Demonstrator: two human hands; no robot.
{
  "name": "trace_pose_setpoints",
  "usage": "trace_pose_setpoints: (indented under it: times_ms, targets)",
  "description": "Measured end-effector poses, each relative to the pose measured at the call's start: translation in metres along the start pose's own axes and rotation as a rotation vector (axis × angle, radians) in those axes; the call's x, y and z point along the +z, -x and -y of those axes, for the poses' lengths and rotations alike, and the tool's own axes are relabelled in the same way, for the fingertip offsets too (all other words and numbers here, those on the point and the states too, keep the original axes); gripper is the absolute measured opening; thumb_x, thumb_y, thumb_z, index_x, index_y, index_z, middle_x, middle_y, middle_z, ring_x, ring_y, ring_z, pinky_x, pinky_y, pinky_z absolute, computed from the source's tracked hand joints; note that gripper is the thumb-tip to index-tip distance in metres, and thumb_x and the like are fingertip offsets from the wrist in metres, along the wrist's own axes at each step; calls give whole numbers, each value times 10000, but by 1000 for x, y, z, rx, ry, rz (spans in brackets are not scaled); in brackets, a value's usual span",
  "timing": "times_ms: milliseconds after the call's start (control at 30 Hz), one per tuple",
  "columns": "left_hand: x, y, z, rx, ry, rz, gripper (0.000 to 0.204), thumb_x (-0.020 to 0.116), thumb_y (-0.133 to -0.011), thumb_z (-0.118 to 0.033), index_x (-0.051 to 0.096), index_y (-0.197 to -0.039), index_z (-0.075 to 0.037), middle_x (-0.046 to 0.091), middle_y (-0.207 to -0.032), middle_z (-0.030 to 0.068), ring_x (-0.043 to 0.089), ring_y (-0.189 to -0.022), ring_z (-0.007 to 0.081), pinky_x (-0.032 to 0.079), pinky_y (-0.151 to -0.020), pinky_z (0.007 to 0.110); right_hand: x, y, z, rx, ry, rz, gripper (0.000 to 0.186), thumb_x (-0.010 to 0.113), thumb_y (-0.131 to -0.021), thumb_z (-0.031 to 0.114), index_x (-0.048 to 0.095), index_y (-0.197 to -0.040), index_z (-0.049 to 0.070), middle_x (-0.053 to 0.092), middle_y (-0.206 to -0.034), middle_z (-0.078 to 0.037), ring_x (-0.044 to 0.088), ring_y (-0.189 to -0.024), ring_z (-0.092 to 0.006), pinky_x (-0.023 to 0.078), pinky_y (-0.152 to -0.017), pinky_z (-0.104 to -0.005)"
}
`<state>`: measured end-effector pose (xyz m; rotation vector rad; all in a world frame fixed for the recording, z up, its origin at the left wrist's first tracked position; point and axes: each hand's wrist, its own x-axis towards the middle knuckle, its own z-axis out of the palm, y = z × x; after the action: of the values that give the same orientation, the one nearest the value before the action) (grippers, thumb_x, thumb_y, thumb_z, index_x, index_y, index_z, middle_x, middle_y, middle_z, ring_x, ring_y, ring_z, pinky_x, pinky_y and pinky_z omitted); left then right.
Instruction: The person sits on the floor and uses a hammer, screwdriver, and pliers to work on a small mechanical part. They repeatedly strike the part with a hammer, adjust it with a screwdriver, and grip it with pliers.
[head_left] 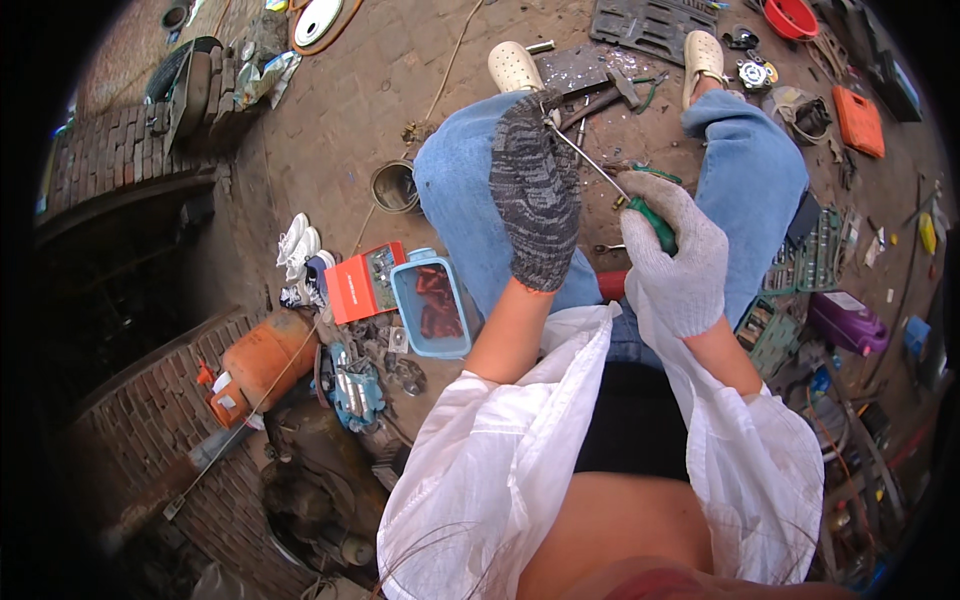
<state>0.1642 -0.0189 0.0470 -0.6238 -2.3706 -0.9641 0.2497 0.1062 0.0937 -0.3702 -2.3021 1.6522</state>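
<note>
My right hand [680, 250], in a light grey knit glove, is wrapped round the green handle of a screwdriver [652, 224]. The metal shaft runs up and left, its tip reaching the fingertips of my left hand [537, 190]. That hand wears a dark grey mottled glove and rests by my left knee, fingers curled in. Whatever it grips is mostly hidden; only a small dark, metallic bit shows at the fingertips. On the ground just beyond lie a hammer [622, 92] and green-handled pliers [652, 92].
Left of my leg stand a metal can [396, 187], a blue plastic tub [430, 347] with reddish liquid and an open red box [362, 290]. An orange gas cylinder [268, 355] lies farther left. At right are socket sets [822, 250], a purple bottle [848, 322] and an orange case [858, 120].
</note>
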Motion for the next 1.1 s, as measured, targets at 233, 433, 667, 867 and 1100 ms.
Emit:
trace_pose_setpoints:
  times_ms: [233,433,667,867,1100]
  targets:
    - [0,-4,-1,-154,173,65,450,587,-747,43,519,-1190,7,563,-1155,170,522,-1081,332,387,-975,392,1,-2,11,291,-285,70,223,607,-803,90,636,-1001,-10,673,-887,-98,642,-772,-144,502,-697,-259]
    - [2,-7,-3,-212,193,134,420,552,-756,59,528,-1172,9,577,-1123,152,536,-1059,316,399,-953,373,6,-7,0,306,-400,49,205,607,-808,88,640,-986,-8,672,-860,-93,640,-760,-144,499,-691,-261]
    - [18,7,13,-216,31,118,367,574,-776,-12,548,-1141,16,585,-1067,173,557,-1003,269,423,-901,385,37,-5,-29,-71,-33,-88,222,629,-814,175,631,-995,47,661,-871,-145,656,-777,-264,509,-671,-316]
    - [24,0,34,146,-176,38,345,606,-796,-121,565,-1104,30,600,-934,150,593,-846,269,483,-773,378,38,-8,-32,-14,155,31,232,605,-833,282,619,-930,71,655,-794,-142,643,-699,-300,500,-601,-375]
    - [27,-23,23,-1445,1440,29,469,410,-941,-464,590,-796,-55,527,-547,29,454,-377,125,339,-307,233,42,-8,-47,-41,298,-7,228,624,-822,286,611,-909,75,644,-725,-131,630,-634,-311,491,-557,-391]
